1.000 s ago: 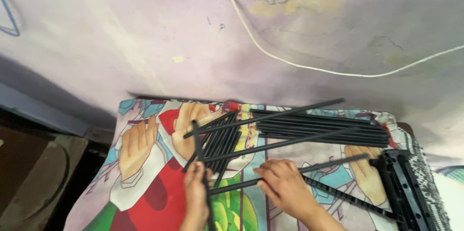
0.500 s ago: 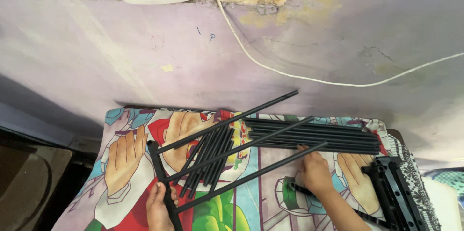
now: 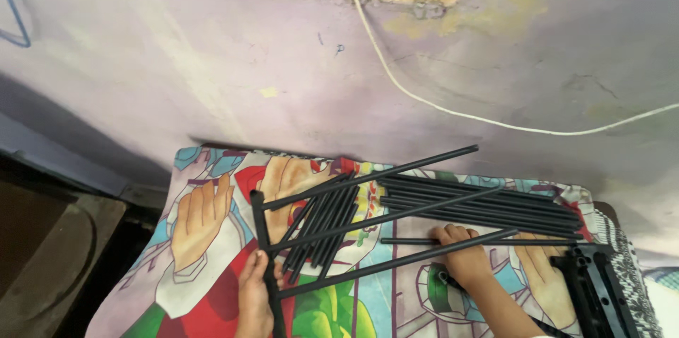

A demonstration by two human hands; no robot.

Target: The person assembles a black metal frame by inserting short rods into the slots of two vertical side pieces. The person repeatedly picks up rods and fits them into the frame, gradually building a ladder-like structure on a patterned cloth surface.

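A black plastic side bar with three long black rods plugged into it [image 3: 263, 239] is gripped by the left hand [image 3: 253, 295], whose fingers are curled shut around the bar's lower stretch. The three rods fan away up and to the right, their far ends unsupported. The right hand [image 3: 463, 260] lies flat and mostly open on the colourful printed cloth [image 3: 205, 218], fingertips resting on a single loose black rod [image 3: 488, 242] just beyond it — pressed down rather than clasped, as far as can be told. Between the hands a small heap of short black rods [image 3: 322, 228] is spread; beyond the right hand a stack of long black rods [image 3: 481, 204] is laid, and to its right a second black plastic frame piece [image 3: 598, 288]. A risk is judged here: held by one end only, the fanned rods could sag or twist out of their sockets, or sweep the loose heap off the cloth.
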